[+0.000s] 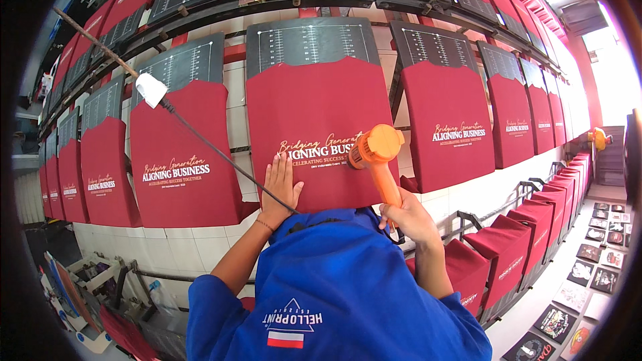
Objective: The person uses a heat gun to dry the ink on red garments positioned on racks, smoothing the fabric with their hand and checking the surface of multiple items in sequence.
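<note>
A dark red T-shirt (pixel 314 100) with white and gold print is stretched over a black printing board (pixel 307 40) in front of me. My left hand (pixel 281 186) lies flat on the cloth, fingers stretched out, just below the left part of the print. The handle of an orange hair dryer (pixel 382 147) is gripped in my right hand (pixel 411 216). Its nozzle faces the print and covers the right end of the lettering. From this angle I cannot tell whether the nozzle touches the cloth.
More boards with matching red shirts, such as this left one (pixel 180 134) and this right one (pixel 445 107), stand in rows. A white connector (pixel 151 89) hangs at upper left; its black cord (pixel 227 158) crosses towards my left wrist. Printed sheets (pixel 555 321) lie at lower right.
</note>
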The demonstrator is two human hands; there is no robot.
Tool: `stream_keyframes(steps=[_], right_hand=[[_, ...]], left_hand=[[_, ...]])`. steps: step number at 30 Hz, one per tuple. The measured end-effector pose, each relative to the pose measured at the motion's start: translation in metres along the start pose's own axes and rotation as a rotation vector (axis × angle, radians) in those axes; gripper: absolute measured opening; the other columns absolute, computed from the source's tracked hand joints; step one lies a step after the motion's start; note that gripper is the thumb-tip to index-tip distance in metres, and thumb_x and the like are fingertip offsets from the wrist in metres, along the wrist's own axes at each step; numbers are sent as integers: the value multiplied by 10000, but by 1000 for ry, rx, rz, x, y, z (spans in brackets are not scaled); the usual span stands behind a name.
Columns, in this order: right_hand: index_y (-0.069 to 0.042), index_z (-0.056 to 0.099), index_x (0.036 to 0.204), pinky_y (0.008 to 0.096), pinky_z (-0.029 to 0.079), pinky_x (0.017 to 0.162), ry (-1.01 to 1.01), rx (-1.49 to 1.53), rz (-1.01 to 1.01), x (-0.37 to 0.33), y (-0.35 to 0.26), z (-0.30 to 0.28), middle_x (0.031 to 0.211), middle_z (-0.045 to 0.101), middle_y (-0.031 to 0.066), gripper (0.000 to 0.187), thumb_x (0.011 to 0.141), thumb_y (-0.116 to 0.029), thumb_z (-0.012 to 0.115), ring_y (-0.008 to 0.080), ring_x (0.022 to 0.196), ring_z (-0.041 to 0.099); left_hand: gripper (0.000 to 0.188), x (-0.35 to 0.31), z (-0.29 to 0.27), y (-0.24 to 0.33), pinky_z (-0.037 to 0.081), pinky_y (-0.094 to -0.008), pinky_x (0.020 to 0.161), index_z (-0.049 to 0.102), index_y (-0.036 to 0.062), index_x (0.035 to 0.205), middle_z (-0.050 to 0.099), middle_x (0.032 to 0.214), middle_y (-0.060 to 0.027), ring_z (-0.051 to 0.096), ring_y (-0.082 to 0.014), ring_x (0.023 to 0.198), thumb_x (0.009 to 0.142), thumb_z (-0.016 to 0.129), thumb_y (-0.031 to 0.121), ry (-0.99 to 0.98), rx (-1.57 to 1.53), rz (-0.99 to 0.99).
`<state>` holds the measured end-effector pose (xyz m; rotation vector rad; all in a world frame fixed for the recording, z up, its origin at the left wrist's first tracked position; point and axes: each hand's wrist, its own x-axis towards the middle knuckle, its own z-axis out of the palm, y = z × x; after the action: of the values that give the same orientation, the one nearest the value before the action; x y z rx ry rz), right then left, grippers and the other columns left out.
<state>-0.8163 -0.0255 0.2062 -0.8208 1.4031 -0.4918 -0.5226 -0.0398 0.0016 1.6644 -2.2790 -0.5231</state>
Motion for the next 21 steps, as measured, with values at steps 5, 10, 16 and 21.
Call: stream_keyframes(steps=[5,10,16,21], right_hand=[[11,548,1103,227,453,501,-4,52,5,3,5,3,702,613,23,227,911,-97,603,97,590,615],[31,547,1128,231,469,494,-37,9,9,4,7,0,726,628,44,267,901,-96,608,116,597,638],[24,546,1128,227,453,511,-65,-6,20,6,1,3,717,627,40,256,912,-98,611,108,598,631],[18,543,1116,224,441,517,-114,-20,8,9,-1,8,715,622,34,238,920,-98,614,106,606,632]], left_hand=[[714,-14,-2,-5,177,-521,1224,322,-93,1492,296,1574,-274,248,-414,1486,951,558,309,-12,-12,-5],[681,-26,-21,-55,180,-511,1225,337,-55,1494,296,1575,-274,260,-425,1476,949,588,269,89,160,-175],[657,-82,-54,-230,195,-531,1210,293,-100,1501,280,1589,-271,243,-434,1481,1058,388,376,391,505,-936],[709,-97,-76,-270,194,-527,1215,272,-86,1518,249,1605,-262,236,-422,1488,1063,302,457,433,412,-1284]])
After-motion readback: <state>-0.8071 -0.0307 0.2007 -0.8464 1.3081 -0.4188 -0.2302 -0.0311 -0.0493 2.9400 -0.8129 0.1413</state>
